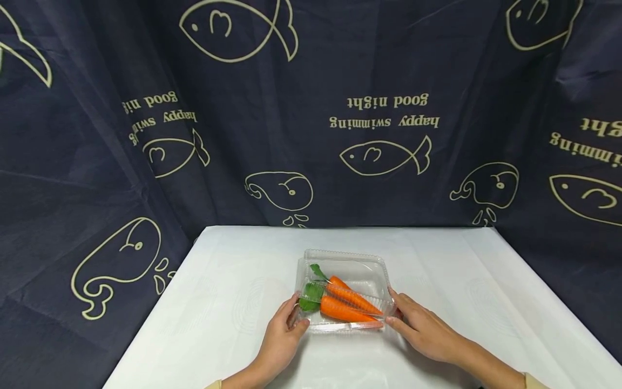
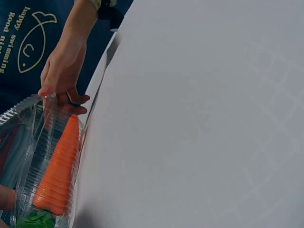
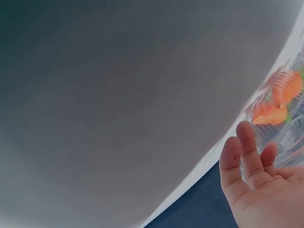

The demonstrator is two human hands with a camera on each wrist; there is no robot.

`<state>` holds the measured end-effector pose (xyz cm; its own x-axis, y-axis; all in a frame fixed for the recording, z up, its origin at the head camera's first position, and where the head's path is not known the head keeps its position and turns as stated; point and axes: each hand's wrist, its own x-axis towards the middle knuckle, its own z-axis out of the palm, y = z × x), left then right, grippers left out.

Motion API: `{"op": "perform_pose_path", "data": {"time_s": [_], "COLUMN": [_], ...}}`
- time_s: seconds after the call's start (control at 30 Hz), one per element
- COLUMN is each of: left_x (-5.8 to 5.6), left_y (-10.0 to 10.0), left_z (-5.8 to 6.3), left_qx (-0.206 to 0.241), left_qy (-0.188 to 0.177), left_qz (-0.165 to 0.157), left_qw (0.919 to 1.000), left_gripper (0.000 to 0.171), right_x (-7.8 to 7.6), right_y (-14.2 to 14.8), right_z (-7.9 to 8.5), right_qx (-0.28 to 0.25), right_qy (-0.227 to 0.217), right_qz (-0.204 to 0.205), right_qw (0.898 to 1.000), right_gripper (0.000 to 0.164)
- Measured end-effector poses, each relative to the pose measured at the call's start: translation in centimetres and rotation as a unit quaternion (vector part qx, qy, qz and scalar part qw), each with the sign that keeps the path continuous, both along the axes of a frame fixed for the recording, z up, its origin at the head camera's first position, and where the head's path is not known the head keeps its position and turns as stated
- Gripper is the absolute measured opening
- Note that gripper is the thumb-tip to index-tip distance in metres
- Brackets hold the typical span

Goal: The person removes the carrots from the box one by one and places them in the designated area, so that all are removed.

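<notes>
A clear ridged plastic food container (image 1: 346,255) sits over the white table between both hands, with two orange carrots with green tops inside. One carrot (image 1: 353,297) lies behind the other carrot (image 1: 342,310), both slanting down to the right. My left hand (image 1: 281,339) grips the container's front left corner, thumb at the near edge. At the front right corner, my right hand (image 1: 427,330) pinches the rim between thumb and fingers. Its ring and little fingers (image 3: 231,159) stand away from the plastic in the right wrist view. Only a bit of the left fingers (image 2: 6,198) shows in the left wrist view.
The white tabletop (image 1: 233,270) stretches out around the container. A dark blue curtain (image 1: 311,119) printed with fish, whales and upside-down lettering hangs behind the table and along both sides.
</notes>
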<state>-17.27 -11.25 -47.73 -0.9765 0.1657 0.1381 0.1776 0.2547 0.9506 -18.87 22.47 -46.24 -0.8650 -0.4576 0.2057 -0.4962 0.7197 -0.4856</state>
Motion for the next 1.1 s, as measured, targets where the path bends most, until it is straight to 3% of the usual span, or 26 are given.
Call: {"op": "perform_pose_path", "data": {"time_s": [0.67, 0.8, 0.87, 0.9, 1.03, 1.1], "left_x": [0.18, 0.03, -0.06, -0.09, 0.04, 0.13], "left_y": [0.22, 0.36, 0.42, 0.44, 0.51, 0.54], "left_z": [0.07, 0.04, 0.04, 0.05, 0.19, 0.23], "left_qx": [-0.009, -0.001, 0.004, 0.009, 0.031, 0.043], "left_qy": [0.02, 0.019, 0.02, 0.019, 0.008, -0.001], "left_qz": [0.005, 0.003, 0.002, 0.0, 0.001, 0.002], "left_qw": [0.9998, 0.9998, 0.9998, 0.9998, 0.9995, 0.9991], "left_gripper": [0.064, 0.065, 0.065, 0.066, 0.067, 0.067], "right_x": [0.5, 0.21, 0.12, 0.1, 0.33, 0.36], "right_y": [-0.56, -0.6, -0.65, -0.67, -0.63, -0.53], "right_z": [-0.01, 0.04, 0.08, 0.08, 0.12, 0.26], "right_qx": [-0.005, -0.033, -0.036, -0.032, 0.002, 0.008], "right_qy": [0.017, 0.031, 0.037, 0.039, 0.036, 0.041], "right_qz": [-0.022, -0.021, -0.024, -0.027, -0.042, -0.051], "right_qw": [1.0, 0.999, 0.998, 0.998, 0.998, 0.998], "right_gripper": [0.062, 0.034, 0.032, 0.032, 0.061, 0.062]}}
